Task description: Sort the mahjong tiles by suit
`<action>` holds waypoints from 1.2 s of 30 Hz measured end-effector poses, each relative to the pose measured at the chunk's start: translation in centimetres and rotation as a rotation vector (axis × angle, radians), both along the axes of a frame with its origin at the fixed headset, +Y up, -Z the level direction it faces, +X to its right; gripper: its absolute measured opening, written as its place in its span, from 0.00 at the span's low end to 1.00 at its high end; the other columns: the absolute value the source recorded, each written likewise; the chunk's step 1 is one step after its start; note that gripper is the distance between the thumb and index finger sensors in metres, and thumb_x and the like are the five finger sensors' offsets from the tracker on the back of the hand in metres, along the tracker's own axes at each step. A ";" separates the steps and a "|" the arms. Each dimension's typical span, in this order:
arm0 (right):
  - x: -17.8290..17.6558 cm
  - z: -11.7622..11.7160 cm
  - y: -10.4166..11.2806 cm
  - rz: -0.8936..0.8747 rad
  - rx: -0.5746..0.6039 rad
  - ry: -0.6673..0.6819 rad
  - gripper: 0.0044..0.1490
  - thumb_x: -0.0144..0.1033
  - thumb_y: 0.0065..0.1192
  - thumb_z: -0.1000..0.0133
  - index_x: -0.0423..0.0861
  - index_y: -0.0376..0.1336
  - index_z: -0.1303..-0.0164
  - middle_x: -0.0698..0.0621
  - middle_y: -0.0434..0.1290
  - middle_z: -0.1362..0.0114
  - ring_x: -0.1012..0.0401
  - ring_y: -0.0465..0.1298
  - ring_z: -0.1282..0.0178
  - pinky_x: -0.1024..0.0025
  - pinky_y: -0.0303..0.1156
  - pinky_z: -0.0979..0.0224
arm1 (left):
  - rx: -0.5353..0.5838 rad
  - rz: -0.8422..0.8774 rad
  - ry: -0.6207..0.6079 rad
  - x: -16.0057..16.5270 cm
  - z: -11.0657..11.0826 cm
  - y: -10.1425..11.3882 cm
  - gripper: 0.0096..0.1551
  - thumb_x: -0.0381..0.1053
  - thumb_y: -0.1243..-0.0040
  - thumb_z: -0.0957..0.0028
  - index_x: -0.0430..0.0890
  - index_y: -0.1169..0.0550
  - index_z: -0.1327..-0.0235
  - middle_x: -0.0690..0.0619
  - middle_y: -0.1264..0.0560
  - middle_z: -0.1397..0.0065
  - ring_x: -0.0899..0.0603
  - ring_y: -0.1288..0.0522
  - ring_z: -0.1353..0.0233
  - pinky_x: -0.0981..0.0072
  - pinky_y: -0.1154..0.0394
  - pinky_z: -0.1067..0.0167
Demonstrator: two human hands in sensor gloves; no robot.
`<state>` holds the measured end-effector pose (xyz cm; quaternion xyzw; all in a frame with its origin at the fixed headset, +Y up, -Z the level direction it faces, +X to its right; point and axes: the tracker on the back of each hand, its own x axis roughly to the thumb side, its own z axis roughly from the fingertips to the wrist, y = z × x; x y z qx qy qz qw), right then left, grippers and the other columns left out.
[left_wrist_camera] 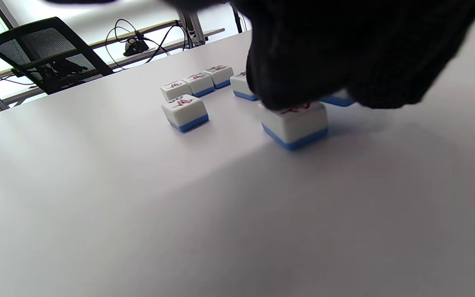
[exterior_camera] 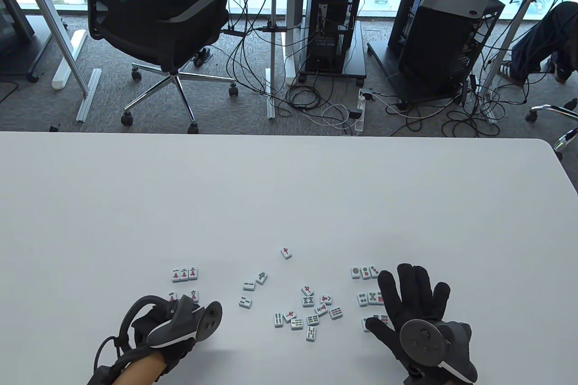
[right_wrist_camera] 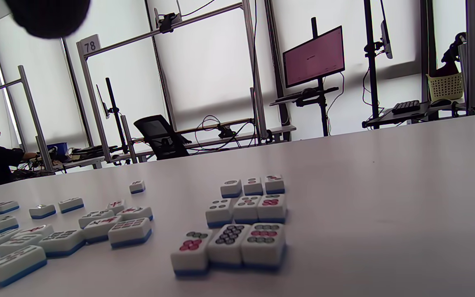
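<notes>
1. Here we see the left hand (exterior_camera: 180,326) low on the tabletop (exterior_camera: 289,204), its fingers (left_wrist_camera: 303,78) pressing a character tile (left_wrist_camera: 295,123); whether they curl round it is hidden.
2. The right hand (exterior_camera: 415,308) hovers spread flat, holding nothing, covering part of the dot tiles (right_wrist_camera: 241,218).
3. Unsorted tiles (exterior_camera: 307,308) lie between.
</notes>
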<state>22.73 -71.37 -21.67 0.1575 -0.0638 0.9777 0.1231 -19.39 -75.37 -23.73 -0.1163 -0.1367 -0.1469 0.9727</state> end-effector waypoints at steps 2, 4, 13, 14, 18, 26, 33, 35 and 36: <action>0.0 0.0 0.0 -0.001 0.000 -0.001 0.55 0.65 0.48 0.47 0.56 0.30 0.19 0.41 0.28 0.14 0.40 0.28 0.18 0.25 0.29 0.26 | 0.002 0.010 0.004 0.0 0.0 0.0 0.35 0.63 0.28 0.68 0.46 0.17 0.50 0.66 0.15 0.78 0.58 0.22 0.85 0.63 0.20 0.75; 0.0 0.0 0.0 -0.001 0.000 -0.002 0.55 0.65 0.48 0.47 0.56 0.30 0.19 0.41 0.28 0.14 0.40 0.28 0.18 0.25 0.29 0.26 | 0.004 0.015 0.006 -0.1 0.0 0.0 0.35 0.63 0.28 0.68 0.46 0.17 0.50 0.66 0.15 0.79 0.58 0.22 0.85 0.63 0.20 0.75; 0.0 0.0 0.0 -0.004 0.001 -0.003 0.55 0.65 0.48 0.47 0.56 0.30 0.19 0.41 0.28 0.14 0.40 0.28 0.18 0.25 0.29 0.26 | 0.002 0.006 0.011 -0.1 -0.1 -0.4 0.35 0.63 0.28 0.68 0.46 0.17 0.50 0.66 0.15 0.79 0.58 0.22 0.85 0.63 0.20 0.76; 0.0 0.0 0.0 -0.004 0.001 -0.004 0.55 0.65 0.48 0.47 0.56 0.30 0.19 0.41 0.28 0.14 0.40 0.28 0.18 0.25 0.29 0.26 | -0.005 0.008 0.017 -0.1 -0.1 -0.5 0.35 0.63 0.28 0.68 0.46 0.17 0.50 0.66 0.15 0.79 0.58 0.22 0.85 0.63 0.20 0.76; 0.1 0.0 0.0 -0.008 0.004 -0.007 0.55 0.65 0.48 0.47 0.56 0.30 0.19 0.41 0.28 0.14 0.40 0.28 0.18 0.25 0.29 0.26 | -0.019 0.018 0.049 -0.5 -0.1 -0.5 0.36 0.64 0.28 0.68 0.46 0.18 0.49 0.66 0.15 0.78 0.58 0.22 0.85 0.63 0.20 0.75; 0.2 0.0 0.1 -0.015 0.006 -0.012 0.55 0.65 0.48 0.47 0.56 0.30 0.19 0.41 0.28 0.15 0.41 0.28 0.18 0.25 0.29 0.26 | -0.011 0.177 0.104 -1.0 -1.4 3.8 0.37 0.64 0.28 0.67 0.47 0.19 0.46 0.65 0.14 0.75 0.57 0.21 0.83 0.62 0.20 0.73; 0.4 0.0 0.2 -0.024 0.015 -0.022 0.55 0.65 0.48 0.47 0.57 0.30 0.19 0.41 0.27 0.15 0.41 0.28 0.18 0.25 0.28 0.26 | 0.095 0.292 -0.015 3.9 -3.7 6.9 0.35 0.63 0.29 0.66 0.48 0.18 0.47 0.65 0.14 0.75 0.57 0.21 0.83 0.62 0.20 0.73; 0.5 0.0 0.2 -0.029 0.016 -0.022 0.55 0.65 0.48 0.47 0.56 0.30 0.19 0.41 0.27 0.15 0.41 0.28 0.18 0.25 0.28 0.26 | 0.108 0.301 -0.068 6.0 -4.2 6.7 0.34 0.63 0.29 0.65 0.48 0.18 0.47 0.65 0.14 0.75 0.57 0.21 0.83 0.62 0.20 0.73; 0.5 0.0 0.2 -0.031 0.018 -0.024 0.55 0.65 0.48 0.47 0.57 0.30 0.19 0.41 0.27 0.15 0.41 0.28 0.18 0.25 0.28 0.26 | 0.107 0.301 -0.102 7.5 -4.5 6.5 0.34 0.63 0.29 0.65 0.48 0.18 0.47 0.65 0.14 0.75 0.57 0.21 0.83 0.62 0.20 0.73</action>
